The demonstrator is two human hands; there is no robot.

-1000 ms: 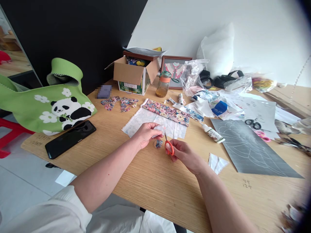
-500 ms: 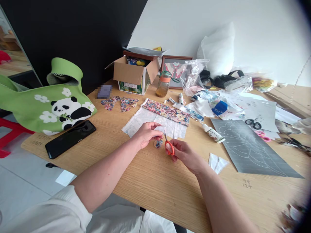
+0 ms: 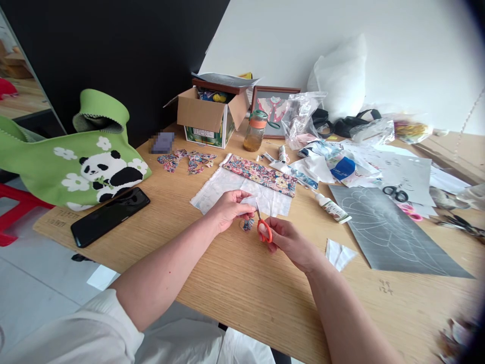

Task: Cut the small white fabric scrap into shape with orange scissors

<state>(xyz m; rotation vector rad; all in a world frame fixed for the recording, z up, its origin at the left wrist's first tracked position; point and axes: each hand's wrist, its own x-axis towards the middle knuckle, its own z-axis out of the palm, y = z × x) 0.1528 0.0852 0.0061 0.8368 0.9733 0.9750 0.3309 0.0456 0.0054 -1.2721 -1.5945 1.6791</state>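
My left hand (image 3: 227, 208) pinches a small piece of white-backed floral fabric (image 3: 248, 222) just above the wooden table (image 3: 235, 283). My right hand (image 3: 288, 241) grips small orange-handled scissors (image 3: 262, 227), whose blades point up into that piece. Both hands meet in front of a white sheet (image 3: 215, 189) with a strip of floral fabric (image 3: 259, 174) lying along its far edge.
A black phone (image 3: 109, 216) and a green panda bag (image 3: 71, 162) lie at the left. Floral cut-outs (image 3: 187, 161), a cardboard box (image 3: 208, 117), a jar (image 3: 254, 132), a glue bottle (image 3: 332, 208), a grey drawn sheet (image 3: 390, 235), black scissors (image 3: 394, 192) and white scraps (image 3: 339, 254) surround the hands.
Almost nothing has moved; the scissors and the small fabric piece shift very slightly between my hands.
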